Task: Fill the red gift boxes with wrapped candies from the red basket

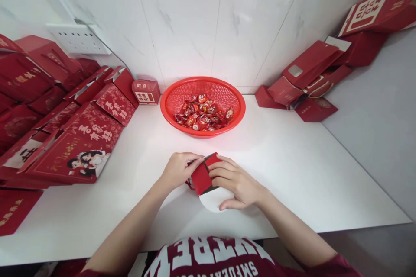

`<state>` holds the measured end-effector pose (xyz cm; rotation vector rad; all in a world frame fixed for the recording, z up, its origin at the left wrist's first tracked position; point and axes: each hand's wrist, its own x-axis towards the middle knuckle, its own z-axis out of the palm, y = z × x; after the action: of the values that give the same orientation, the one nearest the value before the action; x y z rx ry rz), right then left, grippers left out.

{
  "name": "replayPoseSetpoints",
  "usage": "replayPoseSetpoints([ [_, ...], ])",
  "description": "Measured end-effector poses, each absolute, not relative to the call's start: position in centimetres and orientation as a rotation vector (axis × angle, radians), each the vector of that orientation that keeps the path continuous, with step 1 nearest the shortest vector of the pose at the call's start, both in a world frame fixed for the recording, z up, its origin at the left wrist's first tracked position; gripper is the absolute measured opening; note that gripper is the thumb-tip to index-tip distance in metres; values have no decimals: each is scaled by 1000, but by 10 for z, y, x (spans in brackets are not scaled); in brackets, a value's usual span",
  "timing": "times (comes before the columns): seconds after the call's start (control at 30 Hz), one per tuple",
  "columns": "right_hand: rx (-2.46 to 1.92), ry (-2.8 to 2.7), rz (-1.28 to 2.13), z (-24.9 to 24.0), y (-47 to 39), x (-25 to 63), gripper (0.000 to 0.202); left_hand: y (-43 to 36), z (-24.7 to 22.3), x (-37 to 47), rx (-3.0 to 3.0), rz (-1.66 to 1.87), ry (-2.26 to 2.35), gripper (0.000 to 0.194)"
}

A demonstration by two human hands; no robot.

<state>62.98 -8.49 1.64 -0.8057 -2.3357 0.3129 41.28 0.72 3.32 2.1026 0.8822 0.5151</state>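
A small red paper box [202, 178] with a white rounded flap is held between my two hands, in front of the basket. My left hand [179, 170] grips its left upper edge, thumb along the top. On the right side, my right hand [236, 181] has its fingers pressed over the red panel, with the thumb on the white flap. Part of a red cord shows under my left fingers. Beyond the hands stands a red plastic basket [203, 133] with many red-wrapped candies [204, 114] in it.
Red gift boxes and bags [78, 151] crowd the left side of the white table [139, 225]. A small red box [146, 91] stands left of the basket. More red boxes [312, 62] are piled at the right back. A socket strip [78, 39] is on the wall.
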Motion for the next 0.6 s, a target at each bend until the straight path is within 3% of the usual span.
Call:
replayPoseSetpoints([
  [0.2, -765, -2198, 285, 5, -85, 629, 55, 7, 17, 419, 1957, 635, 922, 38],
  [0.37, -850, -1993, 162, 8, -91, 644, 55, 3, 10, 423, 1928, 701, 902, 33],
  [0.5, -1316, -1932, 122, 24, -99, 659, 39, -1, 8, 425, 1936, 749, 867, 33],
  [0.6, -1662, -2034, 372, 35, -99, 655, 40, -1, 7, 427, 2020, 794, 866, 34],
])
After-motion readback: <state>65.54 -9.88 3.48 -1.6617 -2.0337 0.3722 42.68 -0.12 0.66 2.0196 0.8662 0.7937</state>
